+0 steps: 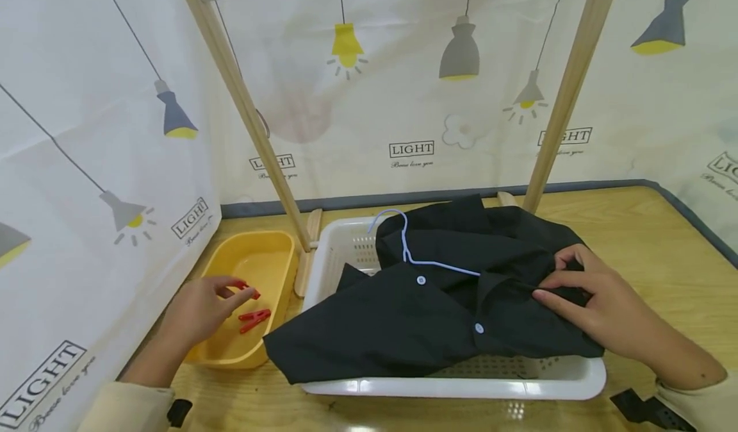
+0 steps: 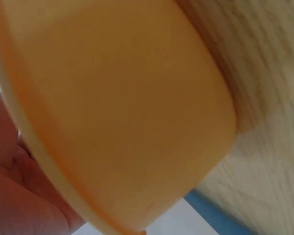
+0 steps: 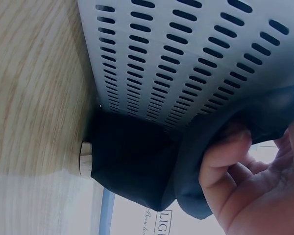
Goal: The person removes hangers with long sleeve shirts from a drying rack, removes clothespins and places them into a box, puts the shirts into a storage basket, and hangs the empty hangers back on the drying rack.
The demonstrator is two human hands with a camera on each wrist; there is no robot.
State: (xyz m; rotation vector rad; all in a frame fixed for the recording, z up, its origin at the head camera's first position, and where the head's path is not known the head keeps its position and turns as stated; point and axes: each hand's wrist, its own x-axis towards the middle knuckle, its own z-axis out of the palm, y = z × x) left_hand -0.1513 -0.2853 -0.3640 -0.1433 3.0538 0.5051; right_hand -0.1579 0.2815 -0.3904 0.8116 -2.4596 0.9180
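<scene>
One red clip (image 1: 243, 284): pinched by fingers of the left hand (image 1: 196, 307), over the yellow tray (image 1: 259, 256)
Black shirt (image 1: 380, 329): across the white basket (image 1: 450, 387), hanger (image 1: 432, 263) partly inside
Right hand (image 1: 605, 300): fingers pinching shirt, likely steadying it

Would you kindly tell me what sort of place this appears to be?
Perhaps a staged laundry corner, judging by the wooden-posted rack, the black garment with a hanger over the white basket, and the red clothespin in the yellow tray.
</scene>
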